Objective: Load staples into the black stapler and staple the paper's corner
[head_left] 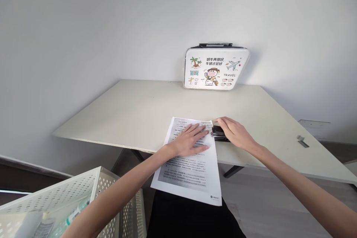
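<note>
A printed sheet of paper (189, 173) lies partly on the table, its lower part hanging past the front edge toward my lap. Flat on its upper half rests my left hand (189, 140), fingers spread. At the sheet's upper right edge is a black stapler (218, 131), its front end touching or just over the paper. My right hand (232, 131) is closed over the stapler from above and hides much of it. Whether the sheet is single or a stack, I cannot tell.
A white case (216, 68) with cartoon prints stands against the wall at the table's back. Small strips of staples (302, 141) lie on the table (139, 111) at the right. A perforated white basket (69, 189) holding bottles stands at lower left.
</note>
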`<state>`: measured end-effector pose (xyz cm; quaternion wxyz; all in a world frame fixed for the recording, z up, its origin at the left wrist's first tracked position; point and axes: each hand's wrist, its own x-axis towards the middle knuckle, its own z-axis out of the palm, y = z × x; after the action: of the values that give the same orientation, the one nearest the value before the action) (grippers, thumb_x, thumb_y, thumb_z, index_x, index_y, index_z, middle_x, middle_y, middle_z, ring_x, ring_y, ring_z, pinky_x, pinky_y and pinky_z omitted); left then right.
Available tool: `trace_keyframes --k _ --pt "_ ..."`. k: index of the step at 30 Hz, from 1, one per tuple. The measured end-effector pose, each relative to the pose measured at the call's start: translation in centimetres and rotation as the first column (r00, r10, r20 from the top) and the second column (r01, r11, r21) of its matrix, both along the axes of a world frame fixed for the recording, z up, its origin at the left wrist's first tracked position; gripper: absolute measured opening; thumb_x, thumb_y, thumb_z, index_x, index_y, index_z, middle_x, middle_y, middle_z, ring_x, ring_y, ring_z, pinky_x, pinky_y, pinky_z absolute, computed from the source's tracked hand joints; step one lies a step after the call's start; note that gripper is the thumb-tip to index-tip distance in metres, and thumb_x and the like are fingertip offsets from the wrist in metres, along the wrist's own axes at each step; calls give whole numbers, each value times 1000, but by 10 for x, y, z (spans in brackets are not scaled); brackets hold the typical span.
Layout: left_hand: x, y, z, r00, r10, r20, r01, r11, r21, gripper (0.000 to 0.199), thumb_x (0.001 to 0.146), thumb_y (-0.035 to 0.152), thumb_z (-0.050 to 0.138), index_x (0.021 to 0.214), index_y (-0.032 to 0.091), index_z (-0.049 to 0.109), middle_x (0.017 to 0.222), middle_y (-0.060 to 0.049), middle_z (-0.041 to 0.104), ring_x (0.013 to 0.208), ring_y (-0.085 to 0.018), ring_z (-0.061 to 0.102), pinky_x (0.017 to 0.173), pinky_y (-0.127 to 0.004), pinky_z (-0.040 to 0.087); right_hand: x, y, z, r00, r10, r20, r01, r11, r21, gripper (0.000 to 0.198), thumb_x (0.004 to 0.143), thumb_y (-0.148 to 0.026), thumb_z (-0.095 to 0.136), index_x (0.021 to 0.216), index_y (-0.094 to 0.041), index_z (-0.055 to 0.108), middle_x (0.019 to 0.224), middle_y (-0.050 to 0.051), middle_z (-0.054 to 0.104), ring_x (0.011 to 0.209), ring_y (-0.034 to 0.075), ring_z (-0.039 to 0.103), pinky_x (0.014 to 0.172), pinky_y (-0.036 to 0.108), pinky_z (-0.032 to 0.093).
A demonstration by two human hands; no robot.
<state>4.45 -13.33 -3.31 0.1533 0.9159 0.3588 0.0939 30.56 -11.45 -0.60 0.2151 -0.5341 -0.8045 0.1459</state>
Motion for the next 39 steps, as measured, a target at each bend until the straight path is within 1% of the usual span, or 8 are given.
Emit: trace_keyframes --k 4,8,12,17,23,26,32,39 --pt "-1 1 0 1000 -2 -11 2 1000 5 75 107 71 29 170 31 22 177 0 17 165 -25 5 134 -48 4 18 -16 -13 996 63 -62 -62 998 23 40 106 -58 41 116 -27 64 122 8 75 113 29 69 99 43 52" --pt "-2 1 0 1000 9 -26 -9 1000 6 75 107 71 29 171 32 21 177 0 17 165 -25 5 134 -48 4 28 -20 -30 988 -33 -148 28 999 -35 43 98 -65 53 118 -27 63 118 9 76 102 31 71 84 43 57" --pt "-1 -1 2 999 20 -40 -20 1000 8 76 107 70 28 171 31 17 177 0 15 165 -26 6 134 -47 3 26 -21 -33 953 -68 -295 52 997 -65 46 97 -67 54 118 -27 64 121 10 75 105 32 70 72 38 57" --pt "-3 -1 3 998 41 -51 -41 999 -4 74 109 68 25 172 30 15 177 -1 15 165 -25 6 134 -47 3 28 -23 -30 920 -127 -371 109 992 -68 42 97 -63 58 117 -26 66 120 9 76 104 30 71 80 38 57" --pt "-4 0 3 997 39 -68 -40 999 -12 74 108 69 26 170 29 22 177 -1 15 165 -26 4 134 -47 1 40 -19 -33 950 -133 -281 135 991 -14 40 98 -61 57 116 -26 66 120 8 77 101 29 72 78 37 57" --pt "-5 0 3 996 47 -73 -47 999 -4 73 108 68 26 169 27 27 177 -1 18 165 -26 4 134 -46 2 48 -18 -35 955 -153 -253 162 987 15 41 98 -62 57 116 -27 66 119 7 77 101 28 72 83 38 57" --pt "-10 3 4 995 53 -87 -51 998 20 73 109 66 29 168 23 32 176 -4 20 165 -26 8 135 -46 4 60 -20 -41 930 -201 -306 209 978 -7 41 95 -63 62 115 -28 69 118 7 78 101 29 72 85 39 55" --pt "-10 4 8 995 -12 -103 21 995 96 58 112 56 31 165 33 37 177 -2 18 164 -30 10 133 -55 6 58 -21 -38 908 -222 -355 222 974 -40 39 92 -62 66 110 -28 72 112 5 79 96 28 72 81 37 54"
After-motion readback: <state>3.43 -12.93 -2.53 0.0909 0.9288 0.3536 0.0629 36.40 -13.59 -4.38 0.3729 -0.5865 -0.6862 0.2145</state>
